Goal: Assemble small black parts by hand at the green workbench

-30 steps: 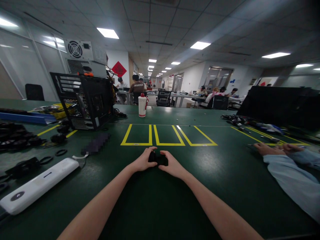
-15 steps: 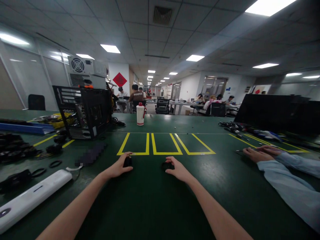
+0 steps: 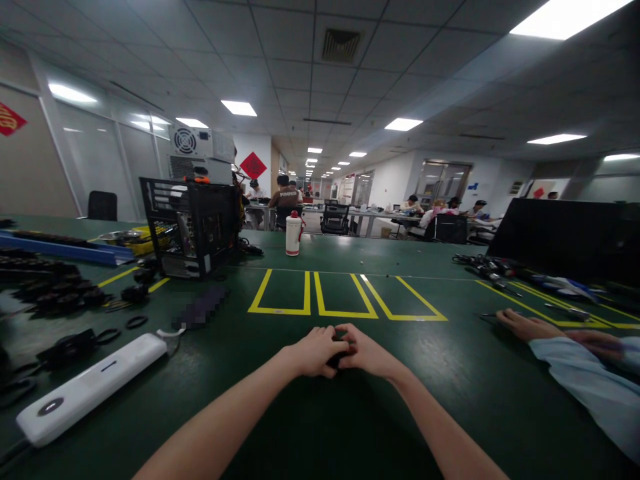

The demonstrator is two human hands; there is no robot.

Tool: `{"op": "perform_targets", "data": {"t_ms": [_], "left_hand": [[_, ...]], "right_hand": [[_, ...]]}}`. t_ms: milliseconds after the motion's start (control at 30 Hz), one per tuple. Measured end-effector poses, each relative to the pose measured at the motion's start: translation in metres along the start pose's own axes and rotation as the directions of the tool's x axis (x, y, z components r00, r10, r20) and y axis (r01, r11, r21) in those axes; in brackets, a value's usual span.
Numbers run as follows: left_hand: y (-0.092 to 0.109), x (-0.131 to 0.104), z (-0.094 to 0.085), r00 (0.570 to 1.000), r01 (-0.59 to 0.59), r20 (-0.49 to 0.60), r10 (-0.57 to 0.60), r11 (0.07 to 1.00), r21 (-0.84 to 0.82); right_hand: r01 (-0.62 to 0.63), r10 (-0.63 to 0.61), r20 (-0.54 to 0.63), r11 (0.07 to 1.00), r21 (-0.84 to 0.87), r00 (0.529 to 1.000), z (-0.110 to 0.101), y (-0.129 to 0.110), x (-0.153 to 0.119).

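Observation:
My left hand [image 3: 316, 351] and my right hand [image 3: 361, 349] meet over the green table [image 3: 280, 413], just in front of the yellow taped outlines [image 3: 345, 315]. Their fingertips touch or overlap around a small black object [image 3: 340, 353]. Most of that object is covered by the fingers, so its shape cannot be made out. Both hands have curled fingers closed about it.
A white power strip [image 3: 100, 383] and black cables lie at the left, beside an open black computer case [image 3: 200, 230]. A white bottle [image 3: 293, 235] stands behind the outlines. Another person's hands [image 3: 530, 327] and a dark monitor [image 3: 560, 230] are at the right.
My left hand has moved right and come together with my right hand; before, they were apart, each at a dark object. The view has turned slightly left.

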State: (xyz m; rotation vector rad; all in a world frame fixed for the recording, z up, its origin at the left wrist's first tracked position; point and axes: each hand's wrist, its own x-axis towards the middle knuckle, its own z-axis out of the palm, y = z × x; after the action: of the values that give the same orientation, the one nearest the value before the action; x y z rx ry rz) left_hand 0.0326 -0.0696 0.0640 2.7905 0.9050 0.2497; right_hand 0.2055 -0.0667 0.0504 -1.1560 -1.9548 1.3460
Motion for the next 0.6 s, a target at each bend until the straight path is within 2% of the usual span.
{"op": "perform_targets", "data": {"t_ms": [100, 167, 200, 267, 333, 433, 567, 600], "left_hand": [[0.005, 0.0, 0.008, 0.995, 0.084, -0.041, -0.086, 0.994, -0.064], [0.007, -0.007, 0.014, 0.979, 0.166, -0.085, -0.183, 0.971, -0.172], [0.007, -0.014, 0.017, 0.967, 0.199, -0.109, -0.23, 0.95, -0.242], [0.009, -0.036, 0.019, 0.944, 0.227, -0.142, -0.299, 0.897, -0.379], [0.012, -0.069, 0.018, 0.938, 0.222, -0.139, -0.317, 0.86, -0.46], [0.014, -0.131, 0.012, 0.911, 0.291, -0.131, -0.391, 0.834, -0.47], [0.004, -0.218, 0.011, 0.78, 0.502, -0.223, -0.585, 0.797, -0.336], [-0.001, -0.238, 0.013, 0.725, 0.551, -0.301, -0.62, 0.784, -0.286]], "right_hand": [[0.006, -0.007, 0.096, 1.0, 0.006, 0.995, -0.008, -0.004, -0.005], [-0.013, 0.011, 0.101, 1.0, 0.02, 0.995, -0.015, -0.003, -0.006], [-0.023, 0.022, 0.068, 0.999, 0.023, 0.997, -0.02, 0.0, -0.006], [-0.037, 0.038, -0.097, 0.999, 0.013, 0.995, -0.03, 0.009, -0.003], [-0.056, 0.054, -0.219, 0.998, 0.001, 0.974, -0.04, 0.023, 0.0], [-0.082, 0.094, -0.286, 0.995, 0.054, 0.954, -0.051, 0.041, 0.005], [-0.099, 0.122, -0.314, 0.991, 0.089, 0.941, -0.054, 0.052, 0.009], [-0.101, 0.118, -0.319, 0.993, 0.067, 0.94, -0.054, 0.053, 0.009]]}}
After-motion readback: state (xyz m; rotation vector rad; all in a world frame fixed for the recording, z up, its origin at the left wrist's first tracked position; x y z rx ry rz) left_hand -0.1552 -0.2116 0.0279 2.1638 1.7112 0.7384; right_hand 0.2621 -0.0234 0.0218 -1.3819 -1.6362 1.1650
